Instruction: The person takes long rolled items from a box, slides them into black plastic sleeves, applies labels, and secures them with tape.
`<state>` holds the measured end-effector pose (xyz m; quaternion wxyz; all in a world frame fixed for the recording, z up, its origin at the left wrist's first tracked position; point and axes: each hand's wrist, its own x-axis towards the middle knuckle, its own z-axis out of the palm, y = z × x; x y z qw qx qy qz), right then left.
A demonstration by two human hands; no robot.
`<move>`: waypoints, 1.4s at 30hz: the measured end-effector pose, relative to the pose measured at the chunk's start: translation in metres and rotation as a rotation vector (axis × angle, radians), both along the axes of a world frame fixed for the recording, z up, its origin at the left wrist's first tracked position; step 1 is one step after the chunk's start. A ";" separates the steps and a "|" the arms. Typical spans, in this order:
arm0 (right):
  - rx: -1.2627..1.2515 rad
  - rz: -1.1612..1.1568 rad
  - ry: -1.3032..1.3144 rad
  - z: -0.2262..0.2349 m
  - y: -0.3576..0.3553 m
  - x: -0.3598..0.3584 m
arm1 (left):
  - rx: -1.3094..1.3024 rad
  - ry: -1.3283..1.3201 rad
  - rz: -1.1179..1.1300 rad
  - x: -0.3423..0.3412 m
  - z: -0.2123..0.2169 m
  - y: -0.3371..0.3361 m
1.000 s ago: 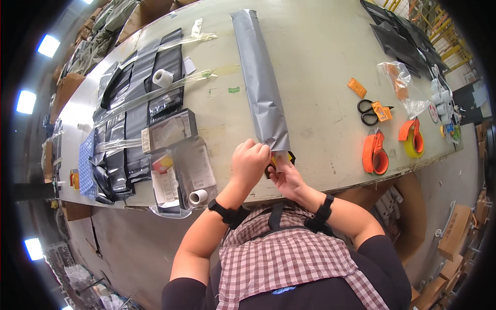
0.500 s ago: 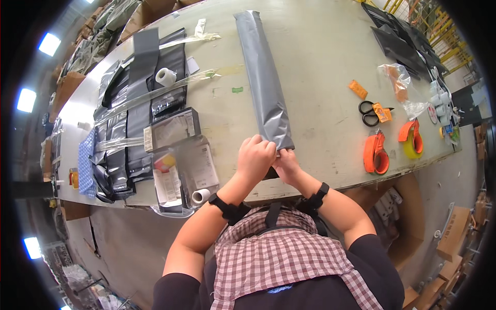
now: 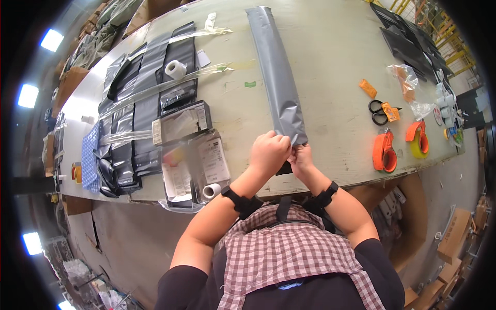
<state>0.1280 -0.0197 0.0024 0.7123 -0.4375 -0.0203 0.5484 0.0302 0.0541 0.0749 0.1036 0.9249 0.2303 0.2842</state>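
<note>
A long grey plastic mailing bag, with something long inside, lies on the table pointing away from me. Both hands work at its near end, where the film is creased. My left hand is closed on the bag's edge, fingers curled over it. Right beside it, my right hand pinches the same end, and a small pale corner of film sticks up between the two. Part of the near end is hidden by my fingers. Beneath my hands a black patch shows at the table's edge.
Stacked black and grey bags lie to the left with a white roll. Nearer stands a clear box of labels. To the right are black scissors, an orange tape dispenser and another with yellow tape.
The whole view has shifted slightly, moving the table things rightward in the picture. Both hands stay at the bag's near end; a small corner of film now stands up between them.
</note>
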 end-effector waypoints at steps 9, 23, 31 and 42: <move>0.017 -0.031 0.031 0.008 -0.017 0.003 | -0.046 -0.009 0.072 -0.003 -0.010 -0.005; -0.066 -0.148 0.190 -0.010 0.001 0.007 | -0.145 -0.042 0.136 0.000 -0.016 -0.013; -0.208 0.058 0.042 0.035 -0.029 -0.008 | -0.207 -0.030 0.152 -0.011 -0.013 -0.009; 0.014 0.929 -0.790 0.092 -0.061 0.032 | -0.931 -0.186 0.240 -0.118 0.030 0.018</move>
